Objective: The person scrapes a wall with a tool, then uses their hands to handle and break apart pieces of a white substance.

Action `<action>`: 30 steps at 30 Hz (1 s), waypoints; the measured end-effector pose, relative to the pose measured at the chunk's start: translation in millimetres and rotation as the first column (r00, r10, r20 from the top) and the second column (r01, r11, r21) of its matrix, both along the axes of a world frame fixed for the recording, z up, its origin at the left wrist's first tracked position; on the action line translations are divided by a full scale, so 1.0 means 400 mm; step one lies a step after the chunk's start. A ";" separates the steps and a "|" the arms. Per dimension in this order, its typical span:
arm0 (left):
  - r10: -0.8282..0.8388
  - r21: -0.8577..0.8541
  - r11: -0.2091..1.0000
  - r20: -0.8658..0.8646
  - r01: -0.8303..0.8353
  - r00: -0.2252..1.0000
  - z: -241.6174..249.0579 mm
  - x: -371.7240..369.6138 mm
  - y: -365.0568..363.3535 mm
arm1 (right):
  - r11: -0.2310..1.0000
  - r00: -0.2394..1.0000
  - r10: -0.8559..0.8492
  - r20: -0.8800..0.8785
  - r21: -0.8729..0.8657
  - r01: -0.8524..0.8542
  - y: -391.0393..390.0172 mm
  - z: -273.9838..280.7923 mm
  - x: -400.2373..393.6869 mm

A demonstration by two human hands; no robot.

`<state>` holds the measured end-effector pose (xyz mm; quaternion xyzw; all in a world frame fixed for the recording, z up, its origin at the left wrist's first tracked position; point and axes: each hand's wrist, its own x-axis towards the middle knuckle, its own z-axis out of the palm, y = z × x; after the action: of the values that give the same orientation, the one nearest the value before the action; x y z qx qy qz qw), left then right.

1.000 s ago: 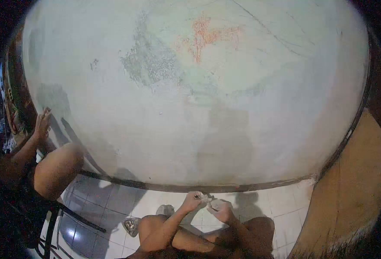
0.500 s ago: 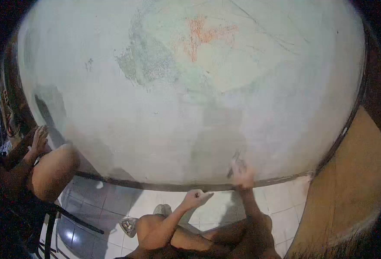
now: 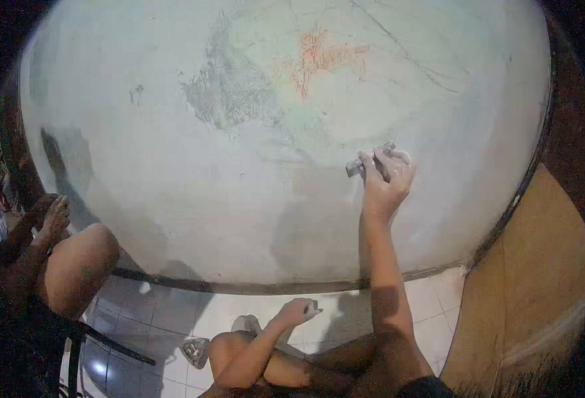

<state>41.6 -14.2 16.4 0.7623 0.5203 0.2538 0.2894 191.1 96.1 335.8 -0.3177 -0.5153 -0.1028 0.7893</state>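
My right hand (image 3: pixel 387 178) is raised against the pale plastered wall (image 3: pixel 253 166) and presses a small grey sanding block (image 3: pixel 365 161) flat onto it, right of centre. My left hand (image 3: pixel 297 311) rests low by my bent knee, fingers curled around a small pale piece (image 3: pixel 312 308); what the piece is cannot be told. Above the block the wall shows an orange-red scraped patch (image 3: pixel 319 56) and a grey scraped patch (image 3: pixel 229 96).
A dark skirting strip (image 3: pixel 253 287) runs along the wall's foot above white floor tiles (image 3: pixel 206 318). Another person crouches at the left, knee (image 3: pixel 80 265) up, a hand (image 3: pixel 54 219) near the wall. A sandal (image 3: pixel 196 348) lies on the tiles. A tan surface (image 3: pixel 538 292) stands at right.
My right hand left my left hand near the floor, rose up the wall with the block and now presses it higher. The other person's hand dropped lower.
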 end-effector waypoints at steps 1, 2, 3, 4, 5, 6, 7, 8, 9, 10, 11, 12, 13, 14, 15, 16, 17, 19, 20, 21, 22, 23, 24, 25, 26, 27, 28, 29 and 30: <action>-0.002 -0.002 1.000 0.004 0.002 1.000 -0.009 -0.001 0.001 | 1.000 1.000 -0.002 0.004 -0.002 0.002 -0.002 -0.001 0.001; -0.011 0.026 1.000 -0.018 0.011 1.000 -0.024 -0.003 0.008 | 0.998 0.993 -0.070 0.094 0.010 0.070 -0.002 -0.004 0.008; -0.017 0.055 0.998 -0.041 0.019 0.999 -0.039 -0.005 0.014 | 0.991 0.974 -0.137 0.181 0.029 0.133 0.000 -0.006 0.015; -0.016 0.054 0.998 -0.039 0.018 0.999 -0.029 -0.004 0.010 | 0.991 0.974 -0.135 0.183 0.028 0.132 0.007 -0.011 0.020; -0.031 0.055 0.998 -0.066 0.034 0.997 -0.017 -0.005 0.008 | 0.996 0.980 -0.074 0.182 0.058 0.064 0.020 -0.021 0.023; -0.047 0.054 0.997 -0.092 0.052 0.995 -0.006 -0.005 0.006 | 0.996 0.983 -0.012 0.184 0.085 -0.004 0.033 -0.029 0.027; -0.045 0.053 0.997 -0.090 0.050 0.995 0.005 -0.004 0.004 | 0.996 0.983 -0.010 0.186 0.085 -0.006 0.037 -0.032 0.033; -0.056 0.005 0.998 -0.085 0.056 0.995 0.021 -0.002 0.005 | 0.985 0.947 -0.140 0.289 0.136 0.104 0.040 -0.031 0.039; -0.069 -0.045 0.997 -0.080 0.066 0.994 0.029 0.000 0.005 | 0.958 0.885 -0.270 0.380 0.196 0.208 0.041 -0.034 0.047; -0.069 -0.045 0.997 -0.080 0.065 0.994 0.014 0.001 0.008 | 0.958 0.885 -0.270 0.380 0.196 0.208 0.037 -0.040 0.054; -0.042 -0.005 0.999 -0.074 0.042 0.996 -0.015 -0.002 0.013 | 0.962 0.869 -0.261 0.421 0.192 0.196 0.025 -0.044 0.055; -0.014 0.030 0.999 -0.071 0.017 0.997 -0.031 -0.001 0.019 | 0.966 0.853 -0.250 0.458 0.184 0.184 0.014 -0.044 0.056; -0.011 0.032 0.999 -0.070 0.013 0.997 -0.045 -0.004 0.028 | 0.968 0.869 -0.247 0.429 0.146 0.203 0.013 -0.046 0.054; -0.040 0.027 0.999 -0.044 0.041 0.998 -0.044 -0.007 0.029 | 0.968 0.869 -0.247 0.430 0.150 0.201 0.015 -0.043 0.053; -0.068 0.023 0.997 -0.021 0.068 0.997 -0.043 -0.008 0.030 | 0.963 0.863 -0.265 0.431 0.165 0.214 0.017 -0.042 0.053; -0.066 0.024 0.998 -0.022 0.066 0.998 -0.041 -0.009 0.030 | 0.957 0.857 -0.283 0.431 0.178 0.227 0.019 -0.041 0.050; -0.061 -0.001 0.998 -0.060 0.061 0.996 -0.020 -0.007 0.023 | 0.958 0.858 -0.283 0.429 0.177 0.227 0.027 -0.046 0.046; -0.057 -0.025 0.998 -0.097 0.055 0.994 -0.008 -0.006 0.019 | 0.979 0.898 -0.194 0.395 0.133 0.153 0.045 -0.055 0.044; -0.029 -0.021 0.999 -0.091 0.028 0.995 -0.027 -0.007 0.023 | 0.979 0.898 -0.196 0.395 0.134 0.154 0.041 -0.049 0.045; -0.001 -0.016 1.000 -0.086 0.000 0.996 -0.046 -0.006 0.026 | 0.971 0.892 -0.212 0.399 0.186 0.148 0.035 -0.038 0.048; -0.002 -0.013 1.000 -0.088 0.001 0.996 -0.044 -0.007 0.023 | 0.961 0.887 -0.229 0.401 0.237 0.141 0.032 -0.029 0.047; -0.031 -0.003 1.000 -0.067 0.031 0.997 -0.042 -0.006 0.024 | 0.960 0.888 -0.233 0.396 0.241 0.144 0.037 -0.024 0.050; -0.059 0.008 0.998 -0.045 0.060 0.997 -0.040 -0.007 0.027 | 0.943 0.880 -0.264 0.395 0.297 0.149 0.044 -0.019 0.055; -0.060 0.012 0.998 -0.050 0.061 0.997 -0.039 -0.007 0.026 | 0.923 0.871 -0.294 0.393 0.353 0.153 0.052 -0.012 0.057; -0.076 -0.019 0.997 -0.071 0.075 0.995 -0.032 -0.007 0.022 | 0.921 0.873 -0.297 0.388 0.358 0.154 0.057 0.001 0.055; -0.091 -0.051 0.995 -0.093 0.087 0.992 -0.023 -0.008 0.023 | 0.915 0.898 -0.328 0.294 0.334 0.225 0.061 0.020 0.054; -0.088 -0.052 0.995 -0.098 0.083 0.991 -0.032 -0.007 0.032 | 0.909 0.913 -0.357 0.199 0.297 0.291 0.078 0.036 0.053; -0.080 -0.048 0.996 -0.102 0.075 0.992 -0.048 -0.002 0.037 | 0.940 0.982 -0.185 0.042 0.300 0.165 0.121 0.033 0.038; -0.073 -0.045 0.997 -0.103 0.069 0.992 -0.062 0.001 0.044 | 0.939 0.982 -0.187 0.040 0.300 0.167 0.145 0.011 0.035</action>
<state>41.9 3.6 -8.3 0.7865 0.5125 0.1922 0.2861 205.2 154.2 340.4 -0.2375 -0.4898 -0.2599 0.7976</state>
